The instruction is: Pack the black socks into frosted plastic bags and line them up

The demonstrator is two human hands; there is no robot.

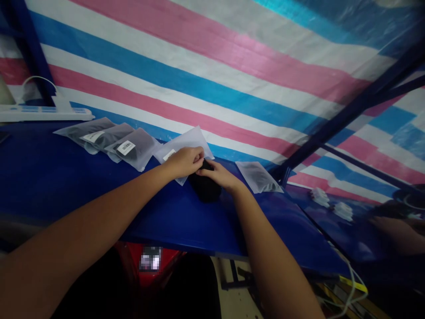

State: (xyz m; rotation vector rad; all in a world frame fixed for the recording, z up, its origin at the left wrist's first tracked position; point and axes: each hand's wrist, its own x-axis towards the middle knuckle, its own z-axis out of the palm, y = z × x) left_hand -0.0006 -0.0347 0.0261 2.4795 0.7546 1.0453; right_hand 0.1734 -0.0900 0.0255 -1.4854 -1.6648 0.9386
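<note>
Both my hands meet over a small black cloth item (205,188) on the blue table (66,186). My left hand (184,161) is closed in a pinch on the mouth of a frosted plastic bag (191,139) lying just behind the black item. My right hand (219,173) is closed on the top of the black item, right next to the left hand's fingers. How far the black item sits inside the bag is hidden by my fingers.
Three frosted bags (109,139) with dark contents and white labels lie in a row to the left. Another bag (259,177) lies to the right. A white power strip (43,113) sits far left. A striped tarp (215,66) hangs behind. White small parts (332,204) lie at right.
</note>
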